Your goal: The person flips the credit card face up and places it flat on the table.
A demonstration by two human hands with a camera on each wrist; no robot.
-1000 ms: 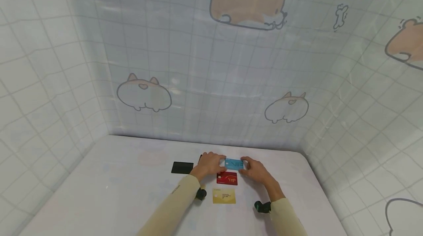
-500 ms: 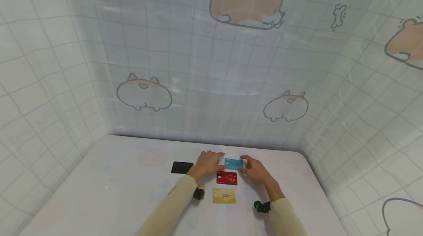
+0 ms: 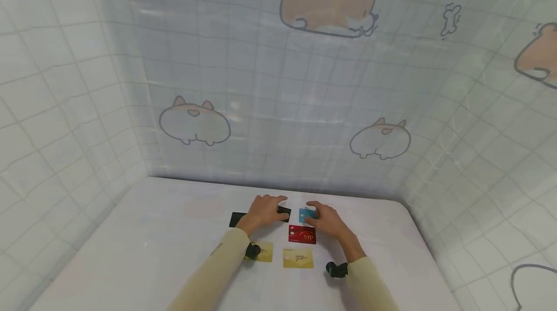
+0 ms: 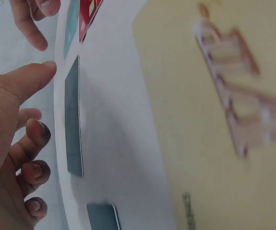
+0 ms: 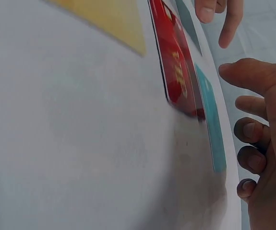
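Observation:
My left hand (image 3: 263,212) hovers by a black card (image 3: 285,212), its thumb and forefinger spread apart and the other fingers loosely bent. In the left wrist view that black card (image 4: 73,120) lies flat below the fingertips, with nothing gripped. Over the blue card (image 3: 303,214) my right hand (image 3: 328,221) holds its thumb and forefinger apart, hiding the card's right part. The right wrist view shows the blue card (image 5: 212,120) lying below the hand's fingers. A red VIP card (image 3: 302,234) lies just in front of the blue one.
Left of the left hand, another black card (image 3: 236,219) is partly covered. Nearer me lie two yellow cards, one (image 3: 298,258) in full view and one (image 3: 264,252) partly behind the left wrist camera (image 3: 252,251). A patterned curtain (image 3: 278,156) stands behind the white table (image 3: 174,233).
My left hand has moved left, uncovering the black card beside it and more of the left yellow card. My right hand has shifted left over the blue card.

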